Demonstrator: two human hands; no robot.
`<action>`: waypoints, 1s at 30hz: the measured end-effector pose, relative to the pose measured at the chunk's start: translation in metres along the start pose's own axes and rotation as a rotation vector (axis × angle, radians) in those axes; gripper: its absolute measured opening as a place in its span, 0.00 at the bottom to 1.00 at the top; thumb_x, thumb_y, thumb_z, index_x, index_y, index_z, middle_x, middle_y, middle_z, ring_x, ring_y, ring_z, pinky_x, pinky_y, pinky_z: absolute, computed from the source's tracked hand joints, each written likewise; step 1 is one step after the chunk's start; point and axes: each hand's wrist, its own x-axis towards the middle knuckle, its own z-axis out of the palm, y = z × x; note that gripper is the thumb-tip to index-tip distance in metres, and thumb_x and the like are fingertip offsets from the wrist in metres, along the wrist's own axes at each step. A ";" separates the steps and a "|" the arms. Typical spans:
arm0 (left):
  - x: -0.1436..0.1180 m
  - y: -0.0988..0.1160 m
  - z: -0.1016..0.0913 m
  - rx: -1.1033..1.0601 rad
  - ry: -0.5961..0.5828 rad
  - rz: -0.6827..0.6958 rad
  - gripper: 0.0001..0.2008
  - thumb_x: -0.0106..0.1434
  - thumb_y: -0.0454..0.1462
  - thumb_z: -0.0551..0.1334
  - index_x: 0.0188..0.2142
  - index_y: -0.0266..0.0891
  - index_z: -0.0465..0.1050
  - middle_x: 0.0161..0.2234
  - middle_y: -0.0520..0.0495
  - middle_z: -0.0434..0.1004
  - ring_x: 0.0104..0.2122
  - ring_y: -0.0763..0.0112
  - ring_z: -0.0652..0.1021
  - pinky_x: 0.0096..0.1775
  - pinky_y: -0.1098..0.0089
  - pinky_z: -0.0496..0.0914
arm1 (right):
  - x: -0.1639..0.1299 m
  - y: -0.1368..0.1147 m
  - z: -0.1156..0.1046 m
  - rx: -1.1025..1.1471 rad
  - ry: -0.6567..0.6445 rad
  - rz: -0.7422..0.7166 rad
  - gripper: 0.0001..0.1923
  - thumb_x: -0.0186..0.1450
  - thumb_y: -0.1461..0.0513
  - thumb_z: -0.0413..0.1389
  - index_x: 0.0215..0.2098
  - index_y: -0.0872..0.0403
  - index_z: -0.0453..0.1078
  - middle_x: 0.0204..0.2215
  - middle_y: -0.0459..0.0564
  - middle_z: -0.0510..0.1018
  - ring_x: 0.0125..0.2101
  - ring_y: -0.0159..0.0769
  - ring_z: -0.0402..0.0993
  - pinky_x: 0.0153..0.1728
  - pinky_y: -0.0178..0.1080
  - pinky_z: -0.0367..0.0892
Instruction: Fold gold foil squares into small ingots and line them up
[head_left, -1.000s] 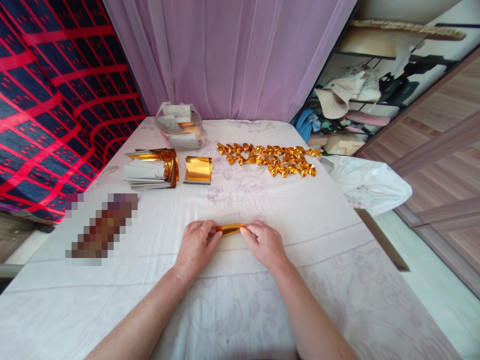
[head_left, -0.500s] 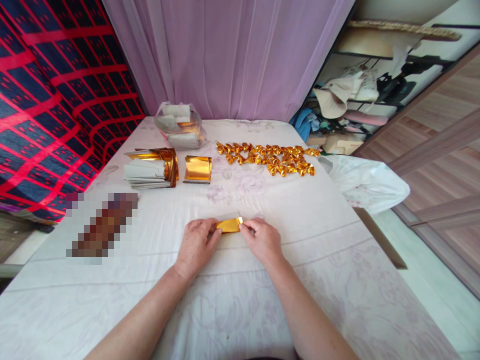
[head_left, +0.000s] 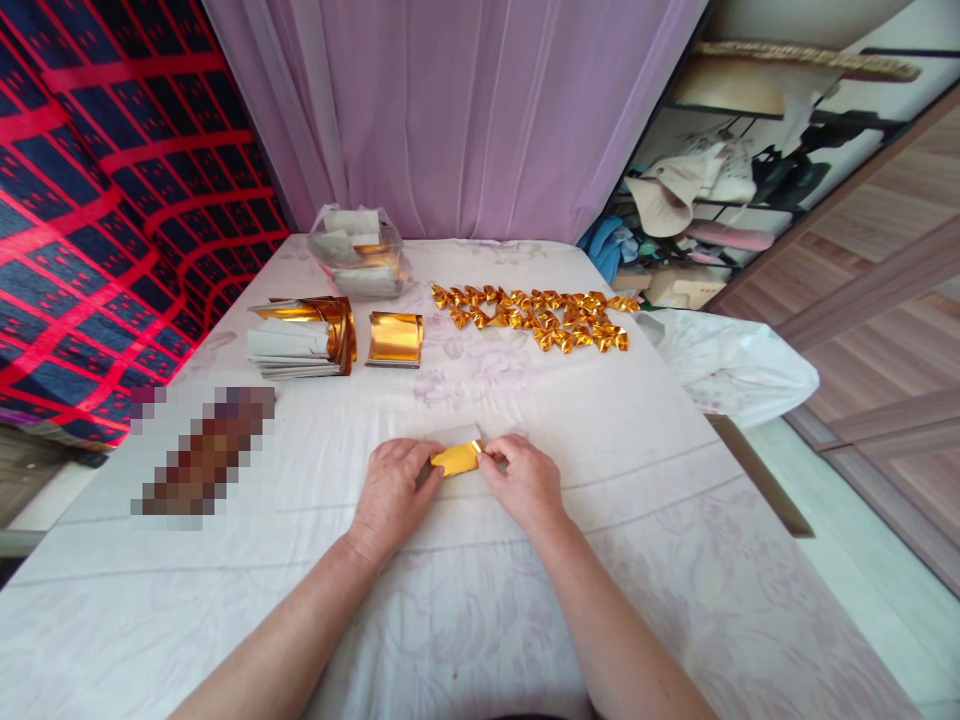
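Observation:
A sheet of gold foil paper (head_left: 456,460), partly folded over with its grey-white back showing along the far side, lies between my hands just above the tablecloth. My left hand (head_left: 396,486) pinches its left end between thumb and fingers. At the right end, my right hand (head_left: 525,478) grips the corner with thumb and forefinger. Beyond them sits a small stack of gold foil sheets (head_left: 395,338). Left of it stands a larger pile of foil sheets (head_left: 304,340), grey backs outward. Several folded gold foil pieces (head_left: 536,312) lie in rows at the back right.
A clear plastic bag (head_left: 358,255) of foil sheets stands at the table's back left. A blurred-out patch (head_left: 210,450) covers something on the left. A white plastic bag (head_left: 739,365) hangs by the right edge. Behind are a purple curtain (head_left: 465,120) and a cluttered shelf (head_left: 727,170).
The gold flap of the sheet has come slightly nearer to me, and more of the grey-white back shows behind it. Both hands stay almost in place.

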 end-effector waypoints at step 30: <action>-0.030 0.027 0.026 0.297 -0.069 0.278 0.22 0.68 0.41 0.54 0.58 0.32 0.64 0.57 0.36 0.71 0.59 0.53 0.69 0.57 0.54 0.65 | 0.000 -0.001 -0.001 0.002 -0.012 0.032 0.05 0.59 0.62 0.56 0.35 0.49 0.69 0.27 0.41 0.76 0.26 0.30 0.69 0.29 0.33 0.58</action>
